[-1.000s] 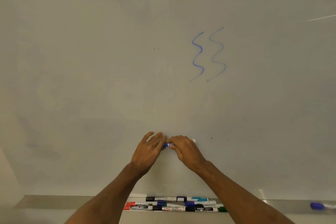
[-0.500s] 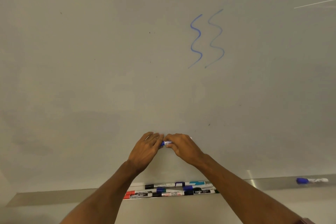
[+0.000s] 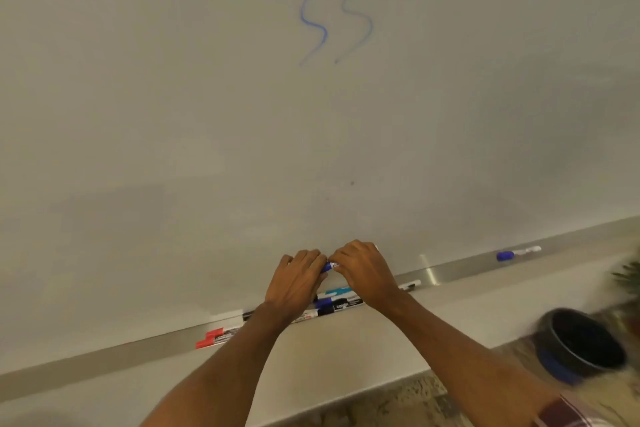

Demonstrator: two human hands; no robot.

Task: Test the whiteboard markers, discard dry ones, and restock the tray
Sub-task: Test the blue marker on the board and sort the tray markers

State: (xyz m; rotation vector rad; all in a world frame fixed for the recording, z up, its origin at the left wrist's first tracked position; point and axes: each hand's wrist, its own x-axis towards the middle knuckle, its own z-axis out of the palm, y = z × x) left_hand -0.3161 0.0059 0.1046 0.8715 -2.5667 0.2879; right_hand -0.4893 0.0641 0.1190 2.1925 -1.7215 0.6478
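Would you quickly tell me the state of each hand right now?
Left hand: closed, pinching the blue end of the blue marker.
Right hand: closed, gripping the same marker's barrel.

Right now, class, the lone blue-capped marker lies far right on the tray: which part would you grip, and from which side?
Probably its white barrel, from above and in front. The marker lies flat along the tray with the board behind, so pinching across it is easy; pulling the cap might uncap it.
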